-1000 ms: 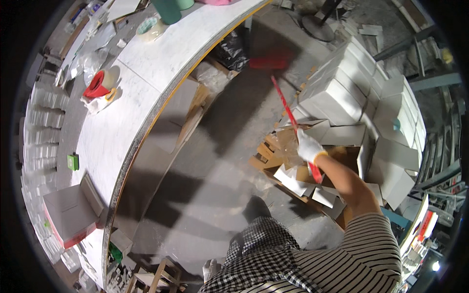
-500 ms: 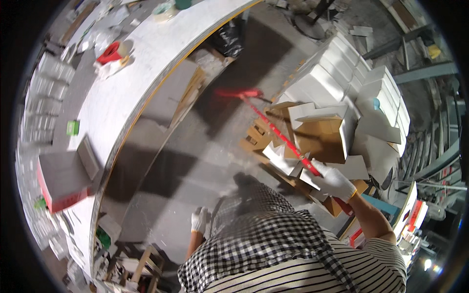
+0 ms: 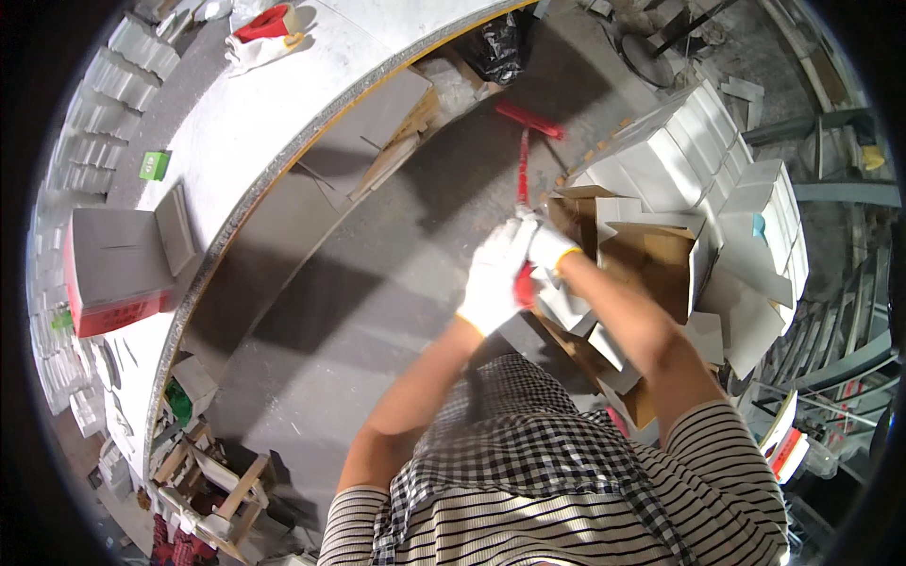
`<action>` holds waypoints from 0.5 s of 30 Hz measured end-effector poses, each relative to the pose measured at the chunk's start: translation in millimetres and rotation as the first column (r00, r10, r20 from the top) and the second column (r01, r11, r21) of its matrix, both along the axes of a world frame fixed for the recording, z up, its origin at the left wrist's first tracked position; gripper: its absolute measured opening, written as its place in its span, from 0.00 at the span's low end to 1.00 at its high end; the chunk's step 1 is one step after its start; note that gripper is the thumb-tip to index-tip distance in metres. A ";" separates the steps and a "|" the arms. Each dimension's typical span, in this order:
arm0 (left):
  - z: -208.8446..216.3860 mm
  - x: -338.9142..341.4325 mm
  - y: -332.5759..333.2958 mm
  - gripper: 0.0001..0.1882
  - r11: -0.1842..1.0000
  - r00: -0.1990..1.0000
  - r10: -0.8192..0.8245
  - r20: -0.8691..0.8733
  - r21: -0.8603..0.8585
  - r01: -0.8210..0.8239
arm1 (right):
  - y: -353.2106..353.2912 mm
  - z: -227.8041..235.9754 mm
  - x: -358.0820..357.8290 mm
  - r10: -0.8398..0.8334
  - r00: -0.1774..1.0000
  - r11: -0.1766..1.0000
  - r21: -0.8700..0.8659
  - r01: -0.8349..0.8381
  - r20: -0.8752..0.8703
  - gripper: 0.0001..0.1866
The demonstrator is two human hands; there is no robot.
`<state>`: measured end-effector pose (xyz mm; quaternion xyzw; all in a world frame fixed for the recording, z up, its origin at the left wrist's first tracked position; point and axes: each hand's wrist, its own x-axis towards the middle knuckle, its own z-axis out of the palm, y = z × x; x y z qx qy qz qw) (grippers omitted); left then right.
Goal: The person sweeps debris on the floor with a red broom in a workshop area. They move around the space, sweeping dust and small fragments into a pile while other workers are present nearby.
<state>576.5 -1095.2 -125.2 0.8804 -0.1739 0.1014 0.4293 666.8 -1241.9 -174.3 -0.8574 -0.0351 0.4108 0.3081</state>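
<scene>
While the left hand (image 3: pixel 493 280) and right hand (image 3: pixel 552 247) wrap round the broom (image 3: pixel 523 174), its head (image 3: pixel 530 121) is low by the floor (image 3: pixel 415 255) between table (image 3: pixel 349 33) and boxes (image 3: pixel 640 162), so work looks under way, though how much is done or left does not show.

In the middle I count 2 gloved hands: 1 left hand (image 3: pixel 489 283) and 1 right hand (image 3: pixel 550 245). Toward 1 o'clock reaches 1 red long-handled tool (image 3: pixel 523 168). There is 1 black bag (image 3: pixel 501 47) at 12 o'clock, 1 small green box (image 3: pixel 154 165) at 10, 1 open carton (image 3: pixel 118 259) at 9, 1 wooden stool (image 3: pixel 245 489) at 8. The white boxes (image 3: pixel 642 168) at 2 are several, not exactly countable.
</scene>
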 end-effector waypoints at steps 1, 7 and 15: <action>-12.2 13.9 6.7 0.38 0.999 0.998 -0.003 0.063 -0.041 0.006 | 11.6 -14.4 -4.6 -0.040 0.999 0.996 0.078 0.041 -0.013 0.26; -23.7 12.7 17.2 0.18 0.940 0.995 0.013 0.097 -0.341 0.021 | 33.5 -82.9 52.3 -0.376 0.927 0.926 -0.031 0.376 -0.004 0.15; -2.8 -70.2 85.5 0.10 0.823 0.886 0.148 -0.439 -0.443 -0.356 | 130.6 -184.5 -3.8 -0.546 0.776 0.790 0.112 0.602 -0.316 0.17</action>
